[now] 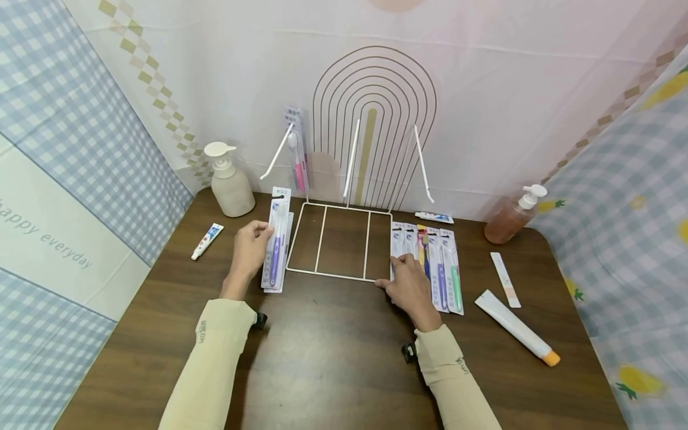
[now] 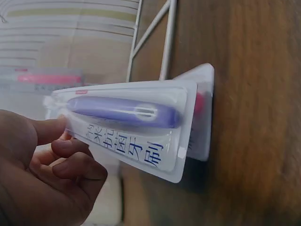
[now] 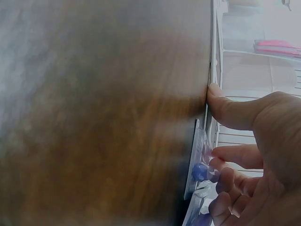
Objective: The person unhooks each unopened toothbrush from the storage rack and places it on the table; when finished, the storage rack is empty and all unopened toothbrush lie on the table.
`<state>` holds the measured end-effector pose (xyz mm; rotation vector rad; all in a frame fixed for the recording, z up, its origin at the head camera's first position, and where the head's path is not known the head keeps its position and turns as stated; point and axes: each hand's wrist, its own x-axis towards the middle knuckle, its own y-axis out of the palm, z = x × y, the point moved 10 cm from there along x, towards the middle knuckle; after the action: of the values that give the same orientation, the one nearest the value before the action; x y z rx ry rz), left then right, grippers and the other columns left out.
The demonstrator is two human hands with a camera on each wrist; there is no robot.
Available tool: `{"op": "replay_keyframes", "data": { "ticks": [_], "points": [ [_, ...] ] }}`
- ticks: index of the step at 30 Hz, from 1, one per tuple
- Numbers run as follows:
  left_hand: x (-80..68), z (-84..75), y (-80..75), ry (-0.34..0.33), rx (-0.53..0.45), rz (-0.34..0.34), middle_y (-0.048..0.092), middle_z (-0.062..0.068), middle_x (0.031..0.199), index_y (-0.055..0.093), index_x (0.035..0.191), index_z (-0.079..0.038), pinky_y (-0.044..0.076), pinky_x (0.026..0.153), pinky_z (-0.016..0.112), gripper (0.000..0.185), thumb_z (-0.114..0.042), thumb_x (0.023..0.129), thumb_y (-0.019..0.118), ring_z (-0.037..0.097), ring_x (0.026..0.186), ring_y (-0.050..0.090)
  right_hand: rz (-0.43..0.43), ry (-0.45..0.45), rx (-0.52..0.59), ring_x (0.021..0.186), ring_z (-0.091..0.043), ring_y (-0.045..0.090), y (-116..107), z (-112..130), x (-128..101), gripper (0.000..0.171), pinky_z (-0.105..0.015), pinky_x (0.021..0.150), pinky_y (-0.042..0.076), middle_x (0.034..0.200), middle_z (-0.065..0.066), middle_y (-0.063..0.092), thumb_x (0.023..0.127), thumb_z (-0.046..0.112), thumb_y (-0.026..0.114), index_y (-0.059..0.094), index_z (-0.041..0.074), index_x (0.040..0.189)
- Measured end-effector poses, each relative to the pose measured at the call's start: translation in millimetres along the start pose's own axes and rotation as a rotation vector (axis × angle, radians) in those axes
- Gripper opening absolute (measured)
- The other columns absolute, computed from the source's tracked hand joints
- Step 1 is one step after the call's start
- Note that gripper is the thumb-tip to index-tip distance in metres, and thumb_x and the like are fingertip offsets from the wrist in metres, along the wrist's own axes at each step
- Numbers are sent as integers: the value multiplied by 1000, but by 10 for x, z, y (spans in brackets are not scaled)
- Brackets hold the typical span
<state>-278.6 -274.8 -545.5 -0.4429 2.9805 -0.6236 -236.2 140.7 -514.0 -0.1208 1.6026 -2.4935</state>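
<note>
My left hand (image 1: 251, 248) pinches a packaged toothbrush (image 1: 276, 245) with a purple handle, thumb on its front. Behind that pack shows a second toothbrush pack (image 2: 201, 108) with a pink handle, at the left side of the white wire rack (image 1: 328, 275). My right hand (image 1: 409, 285) reaches over the near right corner of the rack's base, its thumb at the wire. Its other fingers are at the left packs of a row of several packaged toothbrushes (image 1: 450, 272). Another pink toothbrush pack (image 1: 297, 156) hangs on the rack's left prong (image 1: 277, 152).
A cream pump bottle (image 1: 232, 188) and a small toothpaste tube (image 1: 206, 241) are at left. On the right are an amber pump bottle (image 1: 509, 218), a slim white packet (image 1: 505, 279) and a large white tube (image 1: 516, 325). Another small tube (image 1: 434, 217) lies behind the row.
</note>
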Motion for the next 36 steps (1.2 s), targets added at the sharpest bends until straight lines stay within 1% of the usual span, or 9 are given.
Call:
{"op": "replay_keyframes", "data": {
  "ticks": [2,4,5,7,13,18,23,29,36],
  "points": [
    [137,296,28,-23,14,25,83,15,111,81,123,-6,58,74,31,29,-31,112,73,19,89,72,3,4,0,122,-44,66,2,-1,-1,82,-59,98,60,146,-27,65,97,37,94,62,-7,159],
    [180,456,44,-53,40,56,82,18,116,81,124,-4,59,80,33,30,-30,112,72,23,94,74,5,8,-1,123,-44,66,4,-1,-2,82,-59,99,60,147,-27,65,97,37,94,62,-6,159],
    [195,521,45,-56,51,67,82,20,118,81,125,-3,59,82,34,31,-30,112,71,25,98,74,5,10,-3,123,-44,66,4,-2,-3,82,-59,99,60,147,-27,65,97,37,94,62,-6,159],
    [180,598,36,-78,72,79,81,23,121,80,126,-1,58,86,35,33,-29,112,70,28,103,73,5,13,-6,123,-44,66,3,-2,-2,82,-59,99,60,147,-27,65,97,37,94,62,-6,159],
    [88,623,-11,-135,143,80,79,24,123,80,126,2,55,87,38,36,-28,113,65,33,107,71,8,19,-7,124,-43,66,3,-4,2,82,-60,100,60,148,-27,65,97,38,94,62,-5,159],
    [124,598,-3,-148,184,85,79,25,127,80,127,3,56,91,40,38,-29,113,64,34,111,71,10,24,-11,124,-43,66,7,-11,3,82,-59,99,60,149,-27,65,97,38,93,62,-5,160],
    [176,603,9,-170,216,93,79,25,126,80,128,2,58,93,46,39,-30,114,64,36,111,71,9,23,-8,125,-43,66,7,-12,4,82,-59,99,60,149,-27,65,97,38,93,62,-4,160],
    [193,602,8,-187,258,74,81,22,119,81,128,-1,58,85,41,35,-30,112,69,33,103,73,4,19,-5,124,-43,66,3,-7,11,82,-59,98,61,148,-26,65,97,38,94,62,-4,160],
    [177,577,18,-164,273,55,85,19,117,81,129,-2,58,79,37,35,-31,110,72,29,97,76,12,27,-7,126,-43,66,20,-22,7,83,-59,99,61,150,-26,64,97,38,93,61,-4,161]
  ]
}}
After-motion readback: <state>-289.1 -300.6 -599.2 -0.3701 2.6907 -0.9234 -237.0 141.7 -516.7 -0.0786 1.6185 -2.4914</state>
